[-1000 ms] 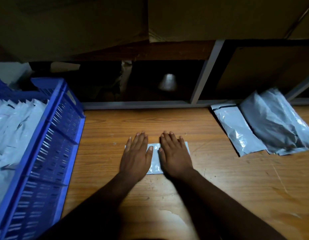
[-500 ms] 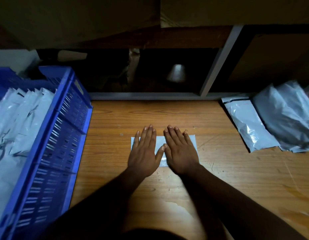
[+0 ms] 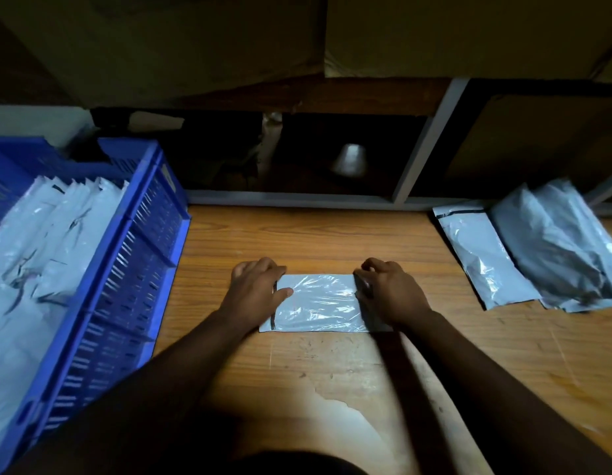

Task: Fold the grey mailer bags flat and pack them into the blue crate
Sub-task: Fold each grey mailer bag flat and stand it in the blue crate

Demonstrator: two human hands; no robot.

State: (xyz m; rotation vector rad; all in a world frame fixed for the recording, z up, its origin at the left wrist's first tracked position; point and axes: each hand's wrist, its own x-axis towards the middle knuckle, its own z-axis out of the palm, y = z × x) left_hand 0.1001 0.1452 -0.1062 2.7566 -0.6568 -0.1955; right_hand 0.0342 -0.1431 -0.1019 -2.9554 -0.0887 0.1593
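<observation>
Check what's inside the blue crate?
The blue crate holds folded grey bags standing in overlapping rows. The crate floor and any lower layers are covered.

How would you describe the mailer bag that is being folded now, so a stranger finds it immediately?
On the wooden table, between the blue crate and the loose pile of bags, lies one folded grey bag. Unlike the others, it has the left hand and right hand holding its ends.
</observation>
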